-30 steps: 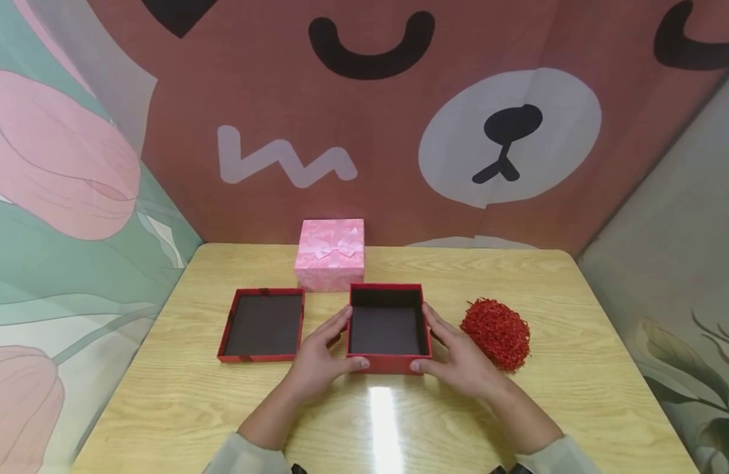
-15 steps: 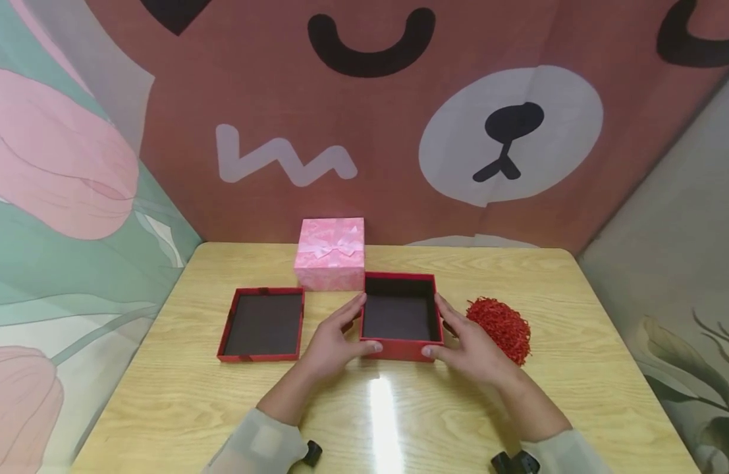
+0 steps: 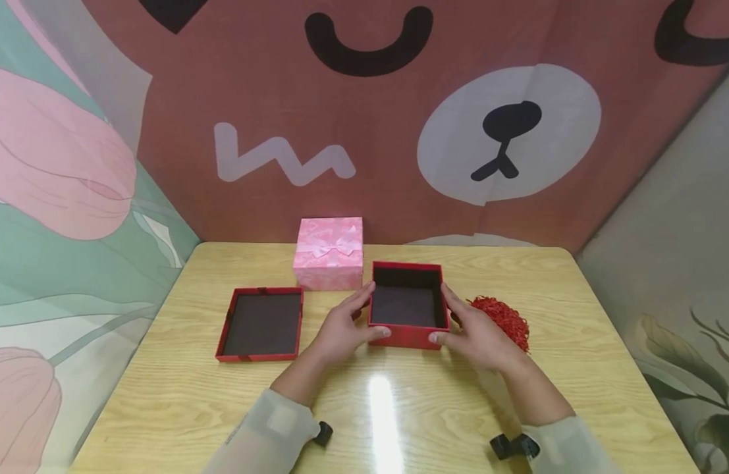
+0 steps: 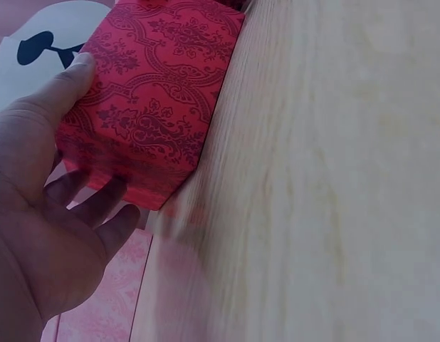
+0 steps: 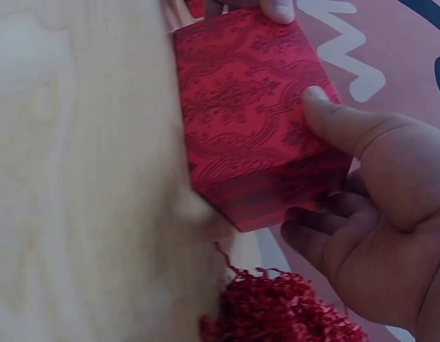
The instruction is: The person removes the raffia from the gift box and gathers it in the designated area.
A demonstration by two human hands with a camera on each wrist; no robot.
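A red box base with a black inside faces up, its mouth toward the head camera. My left hand grips its left side, thumb on the front wall and fingers along the side. On the opposite side my right hand holds it the same way. Both wrist views show a dark damask pattern on the red box's wall. To the left lies a shallow red box lid, dark inside up. Red shredded paper forms a mound beside the right hand, which partly covers it.
Behind the lid and the red box, a pink gift box with a bow stands near the table's back edge. The wooden table meets a bear-print backdrop at the back, with printed cloth on both sides.
Both hands have moved the red box away from the body and to the right, past the pink box's front corner. The lid, pink box and shredded paper have stayed in place.
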